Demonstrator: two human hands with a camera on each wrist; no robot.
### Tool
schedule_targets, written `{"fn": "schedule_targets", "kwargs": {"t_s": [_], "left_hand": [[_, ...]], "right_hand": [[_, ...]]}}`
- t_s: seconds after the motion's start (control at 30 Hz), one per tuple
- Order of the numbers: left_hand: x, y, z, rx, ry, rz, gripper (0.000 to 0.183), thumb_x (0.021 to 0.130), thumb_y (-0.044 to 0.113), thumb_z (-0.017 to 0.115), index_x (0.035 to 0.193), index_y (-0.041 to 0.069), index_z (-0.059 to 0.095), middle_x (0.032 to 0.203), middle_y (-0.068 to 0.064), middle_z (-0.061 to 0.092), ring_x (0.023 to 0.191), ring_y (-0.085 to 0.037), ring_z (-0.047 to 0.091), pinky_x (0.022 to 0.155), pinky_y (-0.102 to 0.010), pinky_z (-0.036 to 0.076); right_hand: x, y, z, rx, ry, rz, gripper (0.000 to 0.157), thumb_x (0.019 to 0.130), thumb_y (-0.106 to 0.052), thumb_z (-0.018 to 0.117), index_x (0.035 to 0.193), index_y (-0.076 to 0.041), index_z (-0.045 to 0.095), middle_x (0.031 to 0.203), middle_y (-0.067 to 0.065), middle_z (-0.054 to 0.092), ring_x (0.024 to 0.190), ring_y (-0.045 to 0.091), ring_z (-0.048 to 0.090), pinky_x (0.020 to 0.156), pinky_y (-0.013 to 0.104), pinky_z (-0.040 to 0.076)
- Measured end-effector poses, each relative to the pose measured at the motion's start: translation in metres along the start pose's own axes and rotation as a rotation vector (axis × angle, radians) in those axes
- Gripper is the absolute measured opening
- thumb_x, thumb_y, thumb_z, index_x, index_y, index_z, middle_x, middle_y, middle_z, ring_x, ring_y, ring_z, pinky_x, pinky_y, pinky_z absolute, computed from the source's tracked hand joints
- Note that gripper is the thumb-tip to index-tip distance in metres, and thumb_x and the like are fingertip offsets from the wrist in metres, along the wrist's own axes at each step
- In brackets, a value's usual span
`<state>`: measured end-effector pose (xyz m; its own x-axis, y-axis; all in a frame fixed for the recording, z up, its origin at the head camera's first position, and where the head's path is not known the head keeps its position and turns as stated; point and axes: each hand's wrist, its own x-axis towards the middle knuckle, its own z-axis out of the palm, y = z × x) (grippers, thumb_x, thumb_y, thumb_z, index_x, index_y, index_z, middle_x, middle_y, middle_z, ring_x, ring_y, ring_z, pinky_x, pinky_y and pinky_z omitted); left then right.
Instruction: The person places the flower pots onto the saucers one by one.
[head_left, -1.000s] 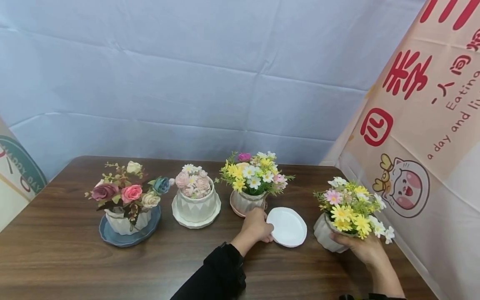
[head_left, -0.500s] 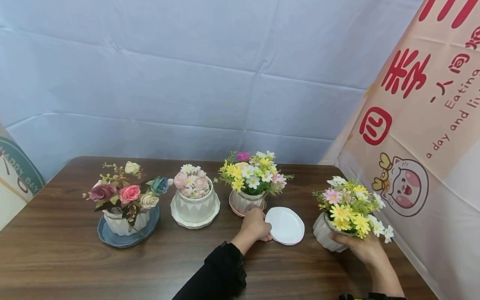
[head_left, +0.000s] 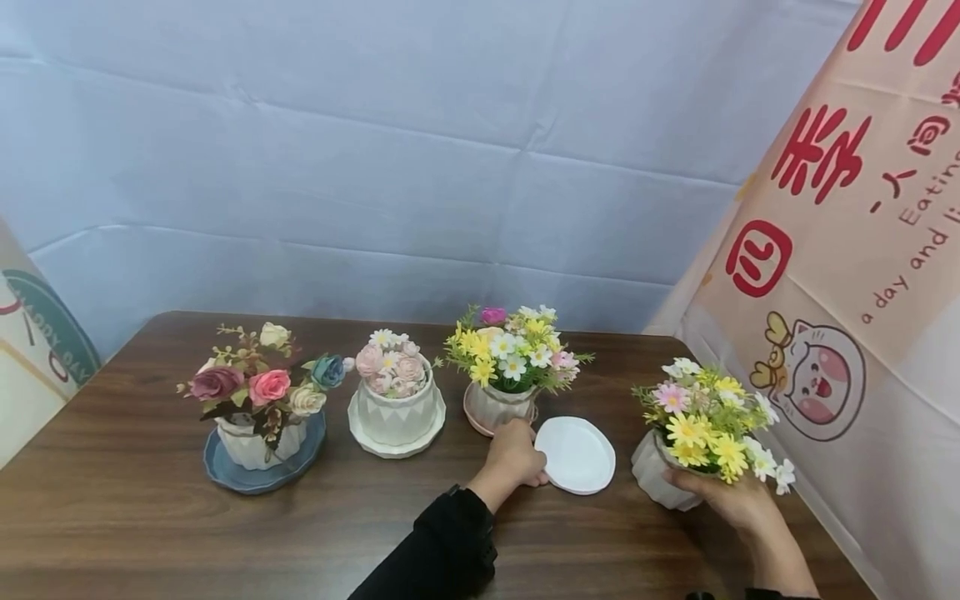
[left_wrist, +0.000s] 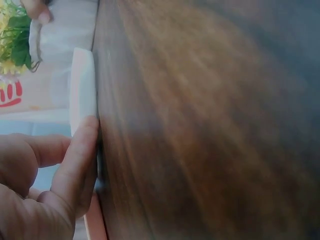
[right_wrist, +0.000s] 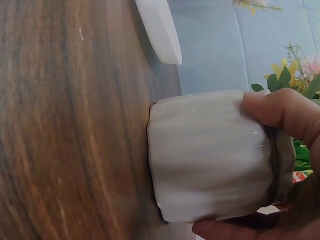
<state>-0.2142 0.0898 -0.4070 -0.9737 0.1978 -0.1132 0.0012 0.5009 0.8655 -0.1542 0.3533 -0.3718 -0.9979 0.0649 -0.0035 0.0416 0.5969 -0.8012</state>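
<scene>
My left hand (head_left: 515,457) pinches the near-left edge of a white saucer (head_left: 581,457) that lies flat on the table. In the left wrist view, the thumb and a finger (left_wrist: 75,165) meet at the end of the saucer's rim (left_wrist: 84,90). On the right, my right hand (head_left: 731,498) grips a whitish ribbed flowerpot (head_left: 656,475) near its top. Yellow, white and pink flowers (head_left: 701,429) fill this pot and lean over the hand. The right wrist view has the thumb (right_wrist: 280,110) on one side of the pot (right_wrist: 210,155) and fingers on the other, with the pot's base at the tabletop.
Just behind my left hand, a flowerpot (head_left: 501,407) stands on a pink saucer (head_left: 476,417). Further left are a white pot (head_left: 393,417) on a white saucer (head_left: 375,446) and a rose pot (head_left: 255,446) on a blue saucer (head_left: 232,477). A printed cloth (head_left: 817,250) hangs along the right edge.
</scene>
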Motion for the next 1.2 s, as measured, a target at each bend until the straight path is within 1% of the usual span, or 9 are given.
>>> {"fn": "schedule_targets", "kwargs": {"t_s": [0.07,0.2,0.3,0.47,0.6,0.83,0.97,1.07,1.2], "left_hand": [[0.000,0.000,0.001,0.008,0.008,-0.002,0.016,0.079,-0.007,0.059,0.095,-0.011,0.063,0.041,0.000,0.053,0.037,-0.010,0.055,0.039,-0.021,0.046],[0.000,0.000,0.002,0.008,0.002,0.003,0.007,0.078,-0.006,0.059,0.083,-0.007,0.064,0.041,0.000,0.054,0.036,-0.010,0.055,0.038,-0.020,0.046],[-0.001,0.001,0.002,-0.014,-0.014,0.000,0.008,0.078,-0.006,0.059,0.084,-0.008,0.063,0.043,-0.001,0.055,0.038,-0.011,0.056,0.039,-0.020,0.046],[-0.002,0.002,0.001,-0.044,-0.026,-0.026,0.019,0.080,-0.005,0.060,0.098,-0.012,0.061,0.044,-0.003,0.056,0.040,-0.014,0.058,0.039,-0.022,0.047],[-0.002,0.003,0.000,-0.054,-0.039,-0.032,0.021,0.080,-0.005,0.060,0.099,-0.013,0.060,0.045,-0.004,0.057,0.041,-0.014,0.059,0.040,-0.022,0.048],[-0.002,0.002,-0.004,-0.091,-0.065,-0.032,0.023,0.079,-0.006,0.059,0.101,-0.014,0.059,0.046,-0.006,0.057,0.042,-0.015,0.059,0.041,-0.022,0.049],[0.000,0.001,-0.005,-0.104,-0.077,-0.023,0.024,0.078,-0.007,0.058,0.101,-0.014,0.058,0.048,-0.006,0.058,0.043,-0.015,0.060,0.041,-0.022,0.049],[0.000,0.001,-0.005,-0.112,-0.083,-0.020,0.027,0.078,-0.008,0.058,0.104,-0.015,0.058,0.049,-0.007,0.059,0.045,-0.016,0.061,0.042,-0.023,0.049],[-0.001,0.001,-0.006,-0.110,-0.080,-0.029,0.032,0.078,-0.008,0.058,0.108,-0.016,0.056,0.049,-0.007,0.059,0.047,-0.017,0.062,0.042,-0.023,0.049]], "right_hand": [[-0.001,0.001,-0.001,-0.003,-0.005,-0.009,0.095,0.076,-0.011,0.073,0.140,0.012,0.007,0.137,0.033,0.021,0.123,0.046,0.023,0.099,0.063,0.018],[-0.002,0.003,-0.001,-0.036,0.007,-0.037,0.091,0.077,-0.010,0.073,0.141,0.008,0.011,0.137,0.027,0.026,0.121,0.036,0.028,0.102,0.046,0.025],[-0.002,0.004,-0.001,-0.022,0.007,-0.034,0.091,0.077,-0.009,0.073,0.142,0.006,0.010,0.138,0.024,0.025,0.120,0.032,0.027,0.102,0.044,0.024],[-0.002,0.004,-0.004,0.000,-0.024,0.013,0.094,0.079,-0.013,0.072,0.141,0.009,0.005,0.139,0.029,0.020,0.124,0.043,0.022,0.100,0.062,0.018],[-0.001,0.001,-0.006,0.012,-0.041,0.047,0.094,0.080,-0.017,0.071,0.142,0.008,0.004,0.140,0.029,0.017,0.125,0.044,0.019,0.100,0.063,0.017],[0.001,0.000,-0.005,-0.010,-0.026,0.030,0.096,0.079,-0.018,0.072,0.142,0.008,0.005,0.140,0.030,0.019,0.125,0.044,0.021,0.100,0.063,0.018],[0.002,-0.003,-0.009,-0.001,-0.019,0.063,0.099,0.081,-0.020,0.072,0.143,0.009,0.001,0.142,0.031,0.016,0.126,0.045,0.019,0.100,0.062,0.018],[0.004,-0.009,-0.012,0.034,0.018,0.008,0.101,0.081,-0.016,0.072,0.145,0.004,-0.003,0.144,0.028,0.014,0.128,0.044,0.017,0.102,0.061,0.014],[0.005,-0.012,-0.014,0.026,0.046,-0.080,0.101,0.079,-0.011,0.072,0.146,0.000,-0.003,0.144,0.027,0.015,0.127,0.045,0.017,0.102,0.062,0.013]]}}
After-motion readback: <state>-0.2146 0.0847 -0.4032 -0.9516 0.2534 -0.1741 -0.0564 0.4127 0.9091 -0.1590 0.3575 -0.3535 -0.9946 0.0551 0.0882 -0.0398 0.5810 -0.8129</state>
